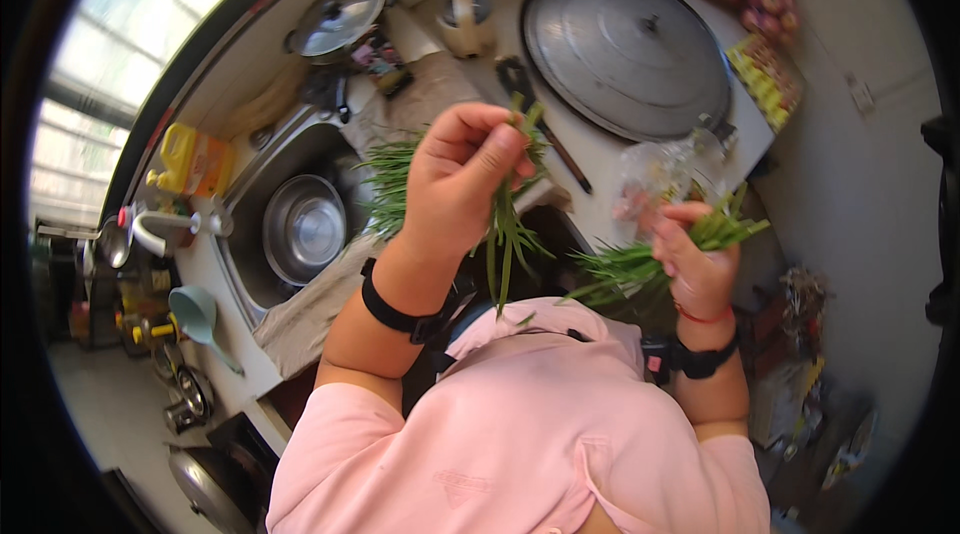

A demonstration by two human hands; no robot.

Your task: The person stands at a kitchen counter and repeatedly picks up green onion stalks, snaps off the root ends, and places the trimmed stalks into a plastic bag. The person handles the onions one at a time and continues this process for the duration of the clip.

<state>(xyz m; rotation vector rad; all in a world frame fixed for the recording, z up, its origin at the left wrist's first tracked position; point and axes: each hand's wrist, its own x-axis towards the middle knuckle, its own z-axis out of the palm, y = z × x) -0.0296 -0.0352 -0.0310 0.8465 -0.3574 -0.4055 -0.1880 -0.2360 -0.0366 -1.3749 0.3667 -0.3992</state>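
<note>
My left hand is raised near the middle of the view, thumb and fingers pinched on a few long green leaves, likely garlic chives, that hang down toward my lap. Lower and to the right, my right hand grips a thicker bunch of the same greens, whose pale stalk ends point up to the right. A pile of greens lies on the counter beside the sink, partly behind my left hand and wrist. The two hands are apart.
At the left is a sink holding a metal basin. Beyond my hands lie a large lidded pan, a dark-handled tool and a clear plastic bag. A ladle rests at the counter's left edge.
</note>
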